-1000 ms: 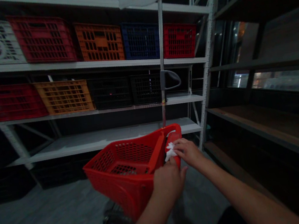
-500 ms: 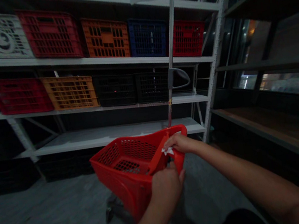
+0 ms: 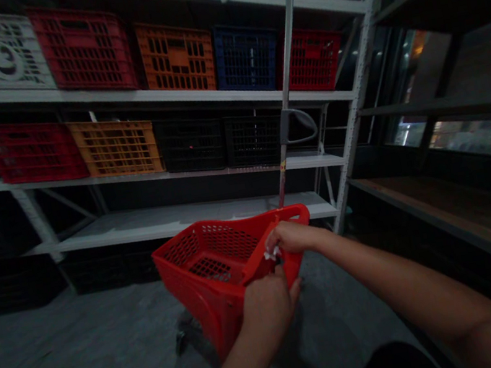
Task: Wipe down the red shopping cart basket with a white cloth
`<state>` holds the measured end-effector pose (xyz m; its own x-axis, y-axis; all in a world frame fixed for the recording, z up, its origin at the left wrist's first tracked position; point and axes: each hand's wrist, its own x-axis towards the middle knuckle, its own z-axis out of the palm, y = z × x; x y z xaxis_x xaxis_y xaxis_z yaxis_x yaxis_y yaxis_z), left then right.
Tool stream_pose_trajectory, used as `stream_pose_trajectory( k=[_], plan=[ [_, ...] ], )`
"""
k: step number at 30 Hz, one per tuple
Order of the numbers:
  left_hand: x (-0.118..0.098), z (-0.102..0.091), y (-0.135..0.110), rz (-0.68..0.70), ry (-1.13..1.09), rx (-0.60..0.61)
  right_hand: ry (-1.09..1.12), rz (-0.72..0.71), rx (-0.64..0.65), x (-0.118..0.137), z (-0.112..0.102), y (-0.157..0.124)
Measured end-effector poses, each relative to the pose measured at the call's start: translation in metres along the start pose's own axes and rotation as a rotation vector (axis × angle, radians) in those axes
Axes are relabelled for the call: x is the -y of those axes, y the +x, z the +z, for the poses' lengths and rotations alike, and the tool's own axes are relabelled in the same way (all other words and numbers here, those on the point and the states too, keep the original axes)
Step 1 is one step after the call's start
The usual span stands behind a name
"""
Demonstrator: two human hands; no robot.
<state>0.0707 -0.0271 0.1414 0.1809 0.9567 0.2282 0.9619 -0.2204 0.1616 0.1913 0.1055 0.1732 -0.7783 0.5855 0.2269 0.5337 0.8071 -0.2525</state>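
Observation:
A red plastic shopping cart (image 3: 186,282) with perforated basket walls stands in front of me. My left hand (image 3: 268,302) is closed on the near side of its handle end, with the fingertips partly hidden. Pinched in my right hand (image 3: 290,236) is a small crumpled white wipe (image 3: 272,253), pressed to the red plastic just beyond the left hand. Whether the wipe is paper or cloth I cannot tell. A metal pole (image 3: 287,70) with a grey loop grip (image 3: 300,124) rises behind the cart's handle end and carries a white panel at its top.
Behind the cart runs a white metal rack (image 3: 168,175) with plastic crates, among them an orange crate (image 3: 177,57) and a blue crate (image 3: 245,57). Dark shelving with wooden boards (image 3: 456,205) stands close on the right. Grey concrete floor (image 3: 90,354) lies at the left.
My right hand has slid slightly left and inward off the handle's top with the white wipe. The left hand keeps its place on the cart. The view has shifted a little.

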Motion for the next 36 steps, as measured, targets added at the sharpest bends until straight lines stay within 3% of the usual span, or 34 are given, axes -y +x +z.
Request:
stream_pose_trajectory(
  k=[3,6,9,12,15,20,22,25,30,33,36],
  plan=[
    [0.003,-0.001,0.0,-0.013,-0.002,0.016,0.048,-0.182,0.003,0.0,0.0,-0.011],
    [0.006,-0.003,-0.001,-0.019,0.005,0.034,-0.018,-0.132,-0.13,-0.022,-0.012,-0.018],
    [0.008,-0.004,-0.001,-0.005,0.029,0.018,-0.111,0.051,-0.252,-0.05,-0.02,-0.022],
    [0.01,-0.005,0.0,0.009,0.055,0.003,-0.159,0.357,-0.44,-0.061,-0.015,-0.027],
    [0.013,-0.005,0.003,0.015,0.07,-0.012,-0.09,0.529,-0.644,-0.041,0.003,-0.037],
    [0.021,-0.003,0.006,0.043,0.094,-0.027,0.169,0.347,-0.853,0.036,0.054,-0.056],
    [0.024,-0.002,0.006,0.046,0.107,-0.042,0.236,0.306,-0.893,0.054,0.07,-0.059],
    [0.026,-0.002,0.008,0.046,0.132,-0.048,0.27,0.324,-1.018,0.046,0.081,-0.055],
    [0.028,-0.002,0.008,0.071,0.149,-0.067,0.332,0.491,-1.269,0.016,0.082,-0.038],
    [0.03,-0.003,0.007,0.077,0.146,-0.087,0.41,0.527,-1.304,0.039,0.102,-0.034],
    [0.035,-0.004,0.006,0.082,0.138,-0.08,0.49,0.462,-1.263,0.07,0.124,-0.036]
  ],
)
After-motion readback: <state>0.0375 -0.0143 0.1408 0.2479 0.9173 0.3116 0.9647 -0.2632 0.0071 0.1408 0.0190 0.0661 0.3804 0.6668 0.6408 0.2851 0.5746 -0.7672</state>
